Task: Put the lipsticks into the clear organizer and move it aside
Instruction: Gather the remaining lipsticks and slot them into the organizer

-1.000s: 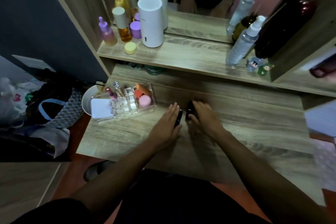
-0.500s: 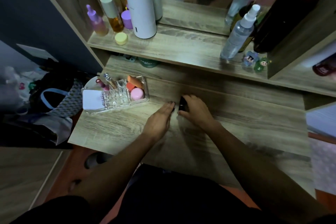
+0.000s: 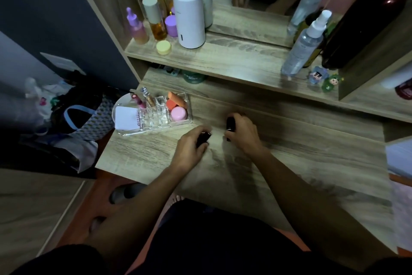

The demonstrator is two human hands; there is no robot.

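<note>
2 hands [image 3: 189, 147] [image 3: 244, 133], 2 black lipsticks [image 3: 202, 138] [image 3: 230, 123]

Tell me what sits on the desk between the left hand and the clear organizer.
Nothing: in the head view, bare wood separates the left hand from the clear organizer.

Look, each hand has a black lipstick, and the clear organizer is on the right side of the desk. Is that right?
Not quite. The head view shows the organizer on the left side of the desk, near its left edge. The rest holds: the left hand and the right hand each grip a black lipstick, one on the left, one on the right.
</note>
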